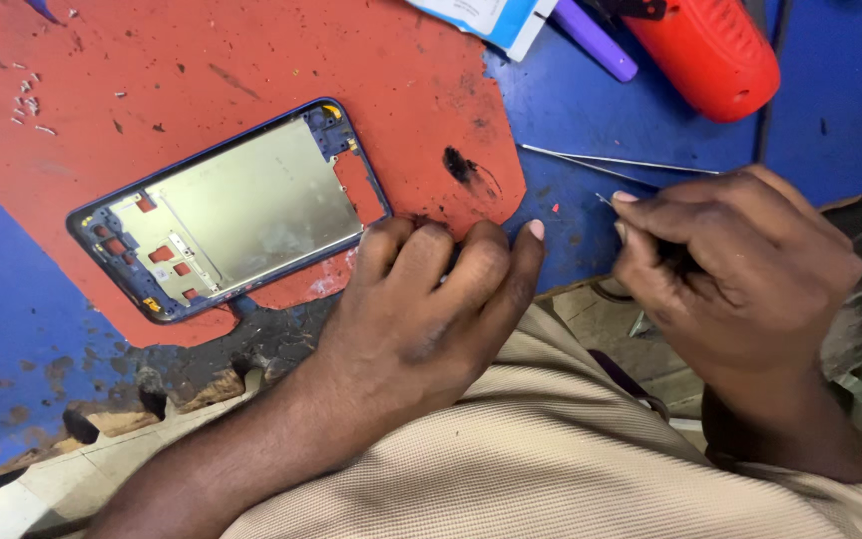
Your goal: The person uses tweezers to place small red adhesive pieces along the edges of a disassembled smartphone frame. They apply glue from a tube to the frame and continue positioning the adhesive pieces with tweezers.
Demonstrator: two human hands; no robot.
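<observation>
Phone frame just beside L hand.

A blue-rimmed phone frame with a bare metal midplate is being left lying on the worn orange rubber mat; at its four o'clock, the mat's edge is being touched by the left hand, while thin metal tweezers are being pinched by the right hand.

A phone repair workshop: a stripped phone frame, loose screws and tweezers on a scarred bench.
</observation>
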